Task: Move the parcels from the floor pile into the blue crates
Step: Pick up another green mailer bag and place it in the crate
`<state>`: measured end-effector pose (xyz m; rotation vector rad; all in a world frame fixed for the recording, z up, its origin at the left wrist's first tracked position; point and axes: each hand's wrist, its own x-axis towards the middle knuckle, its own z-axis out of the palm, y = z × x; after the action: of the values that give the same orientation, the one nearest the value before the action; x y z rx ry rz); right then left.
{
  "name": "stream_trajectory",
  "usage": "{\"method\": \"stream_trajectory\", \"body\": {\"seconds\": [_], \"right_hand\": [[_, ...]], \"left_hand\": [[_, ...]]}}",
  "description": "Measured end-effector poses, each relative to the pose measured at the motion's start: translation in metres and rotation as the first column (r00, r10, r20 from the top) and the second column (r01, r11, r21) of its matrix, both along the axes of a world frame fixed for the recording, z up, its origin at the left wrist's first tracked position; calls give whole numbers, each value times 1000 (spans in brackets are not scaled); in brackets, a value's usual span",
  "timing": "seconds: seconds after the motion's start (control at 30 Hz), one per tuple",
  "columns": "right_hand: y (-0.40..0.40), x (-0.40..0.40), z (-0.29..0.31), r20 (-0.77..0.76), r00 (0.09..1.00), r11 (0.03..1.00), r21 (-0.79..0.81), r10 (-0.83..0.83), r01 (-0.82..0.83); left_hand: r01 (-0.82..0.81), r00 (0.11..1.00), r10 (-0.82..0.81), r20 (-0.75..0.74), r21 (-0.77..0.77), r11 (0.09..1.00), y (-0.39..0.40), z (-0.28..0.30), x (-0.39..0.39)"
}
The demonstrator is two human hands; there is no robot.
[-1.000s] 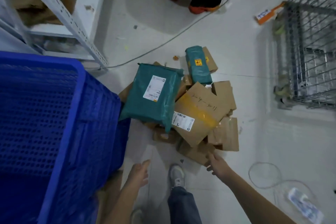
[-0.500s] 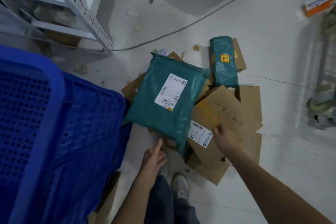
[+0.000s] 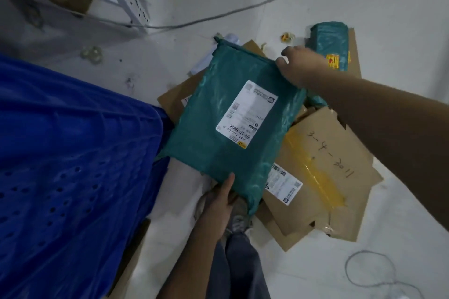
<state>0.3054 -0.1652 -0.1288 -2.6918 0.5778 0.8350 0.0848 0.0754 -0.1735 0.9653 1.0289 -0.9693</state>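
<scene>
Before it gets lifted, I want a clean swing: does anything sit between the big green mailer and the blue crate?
Nothing visible does. The green mailer lies right beside the blue crate, its left edge against the crate's wall. Both hands, left and right, are already on it.

Two green mailers (image 3: 233,124), one blue crate (image 3: 73,153)

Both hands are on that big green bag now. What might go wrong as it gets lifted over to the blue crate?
1. The large green mailer bag is soft plastic, pinched only at opposite corners by the left hand and right hand; it may sag or slip.
2. It lies on the cardboard boxes, so lifting could shift the pile.
3. The blue crate wall is close beside it; the bag could catch on the rim.
</scene>
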Motion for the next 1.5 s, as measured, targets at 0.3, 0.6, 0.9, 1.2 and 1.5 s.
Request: {"method": "stream_trajectory", "body": {"seconds": [0.3, 0.6, 0.9, 1.2, 1.5], "right_hand": [[-2, 6, -23, -232, 966, 961, 220, -116, 168], [-21, -40, -18, -343, 904, 859, 349, -254, 374], [-34, -160, 14, -336, 850, 703, 480, -405, 525], [-13, -249, 81, -441, 497, 22, 731, -747, 682], [-11, -233, 235, -315, 464, -23, 845, -828, 534]], "left_hand": [[-101, 995, 103, 17, -76, 992, -14, -1, -3], [-209, 977, 213, 24, -114, 971, -2, 21, -4], [-141, 990, 142, 13, -68, 988, 44, 40, -27], [-58, 968, 69, 240, -55, 997, 58, 104, 25], [9, 892, 28, 452, -80, 997, 41, 252, 69]]}}
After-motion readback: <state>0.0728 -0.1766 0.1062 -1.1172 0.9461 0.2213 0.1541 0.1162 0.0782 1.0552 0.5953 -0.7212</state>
